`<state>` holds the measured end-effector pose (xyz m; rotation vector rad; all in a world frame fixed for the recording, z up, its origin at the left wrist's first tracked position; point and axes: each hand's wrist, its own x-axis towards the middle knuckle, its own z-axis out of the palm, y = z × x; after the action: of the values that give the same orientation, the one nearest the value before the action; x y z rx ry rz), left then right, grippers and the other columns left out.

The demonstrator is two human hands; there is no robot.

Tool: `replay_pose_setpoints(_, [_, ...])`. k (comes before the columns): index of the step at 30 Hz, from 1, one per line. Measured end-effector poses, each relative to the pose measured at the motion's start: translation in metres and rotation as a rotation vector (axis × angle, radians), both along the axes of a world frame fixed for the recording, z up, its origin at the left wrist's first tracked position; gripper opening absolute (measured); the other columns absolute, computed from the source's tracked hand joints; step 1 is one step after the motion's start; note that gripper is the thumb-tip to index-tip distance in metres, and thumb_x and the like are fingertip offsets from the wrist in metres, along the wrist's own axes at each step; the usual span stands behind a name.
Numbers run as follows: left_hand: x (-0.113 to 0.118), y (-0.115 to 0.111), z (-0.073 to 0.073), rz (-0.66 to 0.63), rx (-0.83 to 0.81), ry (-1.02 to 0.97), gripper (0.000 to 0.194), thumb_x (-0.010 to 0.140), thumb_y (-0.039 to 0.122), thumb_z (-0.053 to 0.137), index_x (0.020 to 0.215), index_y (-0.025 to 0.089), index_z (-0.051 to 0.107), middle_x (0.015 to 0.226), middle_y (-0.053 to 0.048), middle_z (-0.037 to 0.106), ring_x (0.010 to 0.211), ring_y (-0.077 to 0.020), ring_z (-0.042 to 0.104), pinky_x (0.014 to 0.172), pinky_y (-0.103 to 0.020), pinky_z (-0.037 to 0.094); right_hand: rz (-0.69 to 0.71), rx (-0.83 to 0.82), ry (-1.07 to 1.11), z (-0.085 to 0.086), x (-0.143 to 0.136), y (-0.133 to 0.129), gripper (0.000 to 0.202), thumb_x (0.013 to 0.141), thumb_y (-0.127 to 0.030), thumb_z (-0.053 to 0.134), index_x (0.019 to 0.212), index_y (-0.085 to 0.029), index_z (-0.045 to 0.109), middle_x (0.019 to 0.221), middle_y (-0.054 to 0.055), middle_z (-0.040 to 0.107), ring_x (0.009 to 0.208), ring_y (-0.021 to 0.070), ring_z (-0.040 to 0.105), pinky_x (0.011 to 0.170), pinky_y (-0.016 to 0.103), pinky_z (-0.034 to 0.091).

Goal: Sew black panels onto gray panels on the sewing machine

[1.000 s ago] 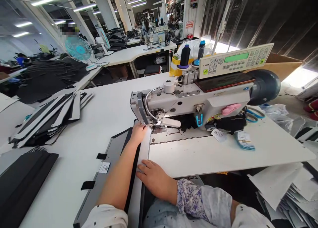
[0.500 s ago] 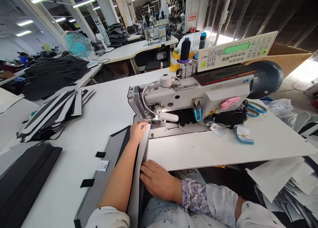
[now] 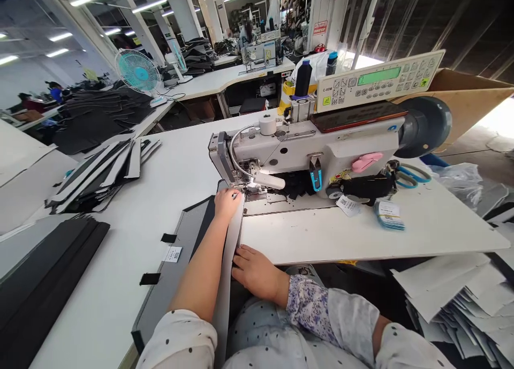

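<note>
Head view: your left hand [image 3: 227, 204] grasps the far end of the strip [image 3: 230, 246] beside the machine [image 3: 277, 155]; the strip's long axis runs back toward you. Nearer you, your right hand [image 3: 259, 275] touches its right edge, grip unclear.

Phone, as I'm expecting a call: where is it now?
In the head view's right half, the phone lies atop the sewing machine, just below the control panel.

A grey, black-edged panel [image 3: 163, 291] lies slanting on the worktop [image 3: 84, 299], bearing two black tabs [image 3: 150, 278] and a white label [image 3: 173, 254]. A long white strip [image 3: 225, 290] stretches alongside.
</note>
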<state>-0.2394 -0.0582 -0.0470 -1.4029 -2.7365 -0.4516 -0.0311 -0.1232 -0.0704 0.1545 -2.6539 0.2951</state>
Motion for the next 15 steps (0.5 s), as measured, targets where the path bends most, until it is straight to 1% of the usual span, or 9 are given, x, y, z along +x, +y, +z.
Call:
replay_pose_setpoints(6, [-0.003,0.006,-0.002,-0.008,0.002,0.022,0.022,0.086,0.033,0.052,0.093,0.025,0.071,0.106,-0.004,0.066,0.104,-0.0244,0.056,0.096,-0.035,0.040,0.007,-0.014,-0.038,0.003,-0.003,0.003,0.011,0.090,-0.021,0.056,0.084,-0.018,0.064,0.092,0.008,0.063,0.099,0.0215,0.052,0.104,0.039,0.036])
replay_pose_setpoints(8, [-0.001,0.004,-0.001,-0.005,0.006,0.027,0.023,0.087,0.035,0.052,0.095,0.024,0.071,0.106,-0.005,0.066,0.104,-0.0247,0.056,0.096,-0.035,0.040,0.012,-0.017,-0.040,0.002,-0.001,0.003,0.011,0.090,-0.021,0.056,0.084,-0.018,0.064,0.092,0.008,0.063,0.099,0.0213,0.052,0.104,0.039,0.036])
replay_pose_setpoints(10, [0.003,-0.002,0.001,-0.011,0.025,0.058,0.025,0.087,0.036,0.052,0.100,0.023,0.069,0.108,-0.007,0.064,0.104,-0.0247,0.055,0.095,-0.035,0.040,0.015,-0.021,-0.044,0.002,0.002,0.004,0.011,0.091,-0.021,0.055,0.084,-0.018,0.064,0.092,0.007,0.063,0.098,0.0213,0.052,0.103,0.039,0.036])
replay_pose_setpoints(12, [0.008,-0.014,0.004,-0.084,0.038,0.121,0.025,0.089,0.034,0.050,0.104,0.024,0.068,0.109,-0.008,0.063,0.106,-0.0242,0.053,0.096,-0.035,0.039,0.011,-0.029,-0.048,0.002,0.006,0.005,0.011,0.091,-0.020,0.055,0.085,-0.017,0.064,0.094,0.007,0.063,0.099,0.0215,0.051,0.103,0.039,0.037])
replay_pose_setpoints(15, [0.015,-0.034,0.006,-0.252,-0.018,0.216,0.030,0.091,0.023,0.044,0.109,0.030,0.068,0.107,-0.005,0.064,0.104,-0.0228,0.053,0.096,-0.037,0.037,0.007,-0.043,-0.062,0.006,0.010,0.008,0.010,0.091,-0.019,0.054,0.089,-0.017,0.064,0.099,0.008,0.064,0.104,0.0217,0.050,0.102,0.039,0.037])
